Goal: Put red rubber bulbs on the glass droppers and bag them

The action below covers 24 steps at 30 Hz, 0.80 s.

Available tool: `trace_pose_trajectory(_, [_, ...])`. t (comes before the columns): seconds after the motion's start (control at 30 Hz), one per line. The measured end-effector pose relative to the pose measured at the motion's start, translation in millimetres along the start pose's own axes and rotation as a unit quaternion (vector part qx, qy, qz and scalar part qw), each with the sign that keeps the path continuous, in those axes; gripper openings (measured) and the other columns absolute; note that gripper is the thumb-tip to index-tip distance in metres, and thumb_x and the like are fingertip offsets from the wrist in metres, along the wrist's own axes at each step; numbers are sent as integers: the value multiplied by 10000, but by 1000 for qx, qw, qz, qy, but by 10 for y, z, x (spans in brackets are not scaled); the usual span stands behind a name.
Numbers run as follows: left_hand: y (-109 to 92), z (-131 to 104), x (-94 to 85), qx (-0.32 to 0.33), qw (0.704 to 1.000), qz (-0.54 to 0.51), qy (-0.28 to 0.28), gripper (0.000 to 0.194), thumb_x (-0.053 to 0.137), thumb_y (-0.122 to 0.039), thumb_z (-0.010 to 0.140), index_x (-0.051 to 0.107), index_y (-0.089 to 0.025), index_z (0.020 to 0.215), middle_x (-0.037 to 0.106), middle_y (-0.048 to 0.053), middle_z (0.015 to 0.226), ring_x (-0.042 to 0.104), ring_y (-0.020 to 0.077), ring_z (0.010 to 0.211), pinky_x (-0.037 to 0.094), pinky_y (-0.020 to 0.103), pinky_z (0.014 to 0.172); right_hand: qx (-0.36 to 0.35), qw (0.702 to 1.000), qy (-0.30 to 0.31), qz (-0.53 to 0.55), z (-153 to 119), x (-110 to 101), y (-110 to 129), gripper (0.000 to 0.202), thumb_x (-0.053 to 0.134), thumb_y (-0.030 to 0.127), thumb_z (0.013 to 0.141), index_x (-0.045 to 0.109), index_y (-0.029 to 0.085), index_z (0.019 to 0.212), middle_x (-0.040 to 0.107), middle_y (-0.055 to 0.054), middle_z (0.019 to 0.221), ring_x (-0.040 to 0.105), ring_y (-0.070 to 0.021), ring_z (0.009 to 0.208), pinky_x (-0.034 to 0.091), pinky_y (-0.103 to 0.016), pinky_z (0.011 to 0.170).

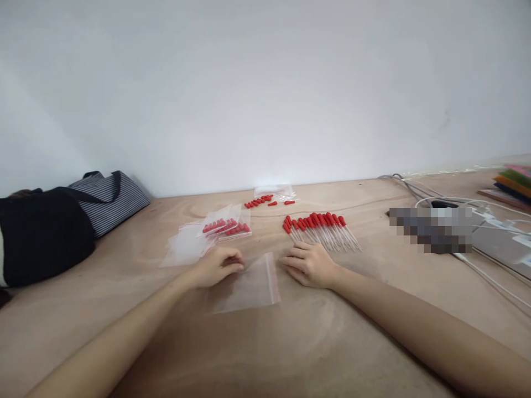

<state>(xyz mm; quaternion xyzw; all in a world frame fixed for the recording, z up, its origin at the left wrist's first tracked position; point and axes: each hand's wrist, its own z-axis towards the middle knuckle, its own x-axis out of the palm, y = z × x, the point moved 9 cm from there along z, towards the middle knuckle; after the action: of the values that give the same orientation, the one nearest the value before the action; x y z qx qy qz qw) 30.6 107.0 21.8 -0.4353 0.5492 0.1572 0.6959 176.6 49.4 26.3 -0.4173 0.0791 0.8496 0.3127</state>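
A clear zip-lock bag (244, 293) lies flat on the table between my hands, its zip strip on the right side. My left hand (218, 266) is at the bag's upper left, fingers curved and thumb apart from them; whether the thumb touches the plastic I cannot tell. Just right of the zip strip rests my right hand (311, 266), fingers loosely stretched and nothing visible in them. Beyond it lies a row of several glass droppers (327, 232) with red rubber bulbs. Behind my left hand are bags (226, 224) holding red-bulbed droppers, beside other clear bags (185, 246).
Loose red bulbs (259, 201) and a clear bag (276, 192) with thin tubes lie near the wall. A black bag (45, 235) and a striped bag (110, 202) stand left. White cables (485, 271), a laptop (504, 246) and coloured books (514, 185) occupy the right.
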Motion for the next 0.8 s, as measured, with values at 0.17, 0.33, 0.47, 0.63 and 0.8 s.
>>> trace_pose_trajectory(0.17, [-547, 110, 133, 105, 986, 77, -103, 491, 551, -412, 742, 487, -167, 1161, 496, 138, 1218, 453, 272, 1119, 369, 423, 911, 35, 999, 9, 23, -119, -81, -85, 204, 468, 285, 831, 653, 201, 821, 591, -25, 654, 457, -137, 649, 319, -256, 554])
trace_pose_trajectory(0.33, [-715, 38, 528, 148, 986, 76, 24, 925, 537, -621, 664, 176, -136, 1364, 277, 175, 1389, 236, 311, 1275, 209, 492, 1021, 39, 996, 38, 65, -170, -102, -76, 201, 475, 290, 828, 659, 208, 833, 597, -29, 690, 450, -140, 658, 339, -264, 581])
trace_pose_trajectory(0.47, [-647, 87, 578, 119, 991, 58, 19, 915, 508, -626, 684, 168, -117, 1364, 282, 183, 1384, 243, 310, 1273, 173, 510, 1032, 29, 993, 57, 104, -196, -108, -12, 199, 471, 272, 833, 660, 209, 834, 596, -36, 727, 463, -142, 694, 341, -285, 620])
trace_pose_trajectory(0.63, [-639, 105, 584, 102, 993, 51, 27, 915, 507, -631, 682, 174, -115, 1360, 277, 168, 1390, 221, 300, 1283, 150, 501, 1044, 34, 990, 67, 116, -204, -90, -8, 201, 465, 270, 840, 653, 213, 882, 587, -34, 719, 468, -143, 710, 329, -293, 626])
trace_pose_trajectory(0.8, [-630, 99, 592, 78, 994, 57, 41, 955, 469, -665, 681, 133, -90, 1365, 245, 165, 1404, 194, 264, 1296, 120, 454, 1066, 30, 986, 81, 143, -183, -53, -3, 216, 447, 264, 849, 645, 211, 916, 592, -35, 739, 480, -147, 737, 343, -293, 640])
